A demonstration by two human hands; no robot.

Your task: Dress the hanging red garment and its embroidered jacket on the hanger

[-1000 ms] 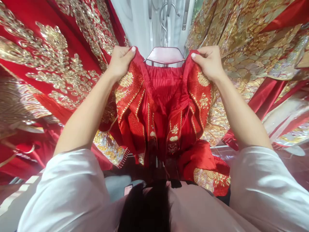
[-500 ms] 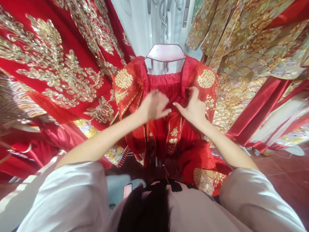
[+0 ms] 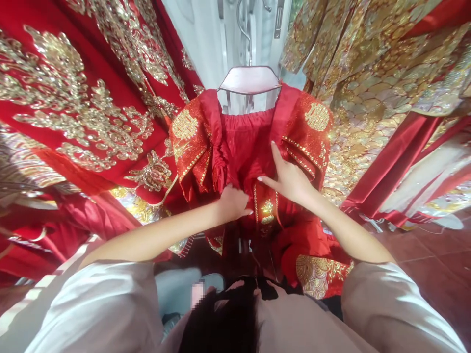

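Prob. clothes shop or costume rm., w/ sequinned red garment (image 3: 55, 73), gold garment (image 3: 371, 93) & hanger (image 3: 250, 80).

Gold garment (image 3: 371, 93), tiled floor (image 3: 415, 255)

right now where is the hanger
In the head view, the hanger is near the top, slightly right of centre, between the shoulders of the red garment, above its gathered edge.

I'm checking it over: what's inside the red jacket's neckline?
Inside the neckline of the red jacket, gathered red fabric shows below the pale hanger. Anything inside the shoulders is covered; the left hand and right hand hide parts of the front.
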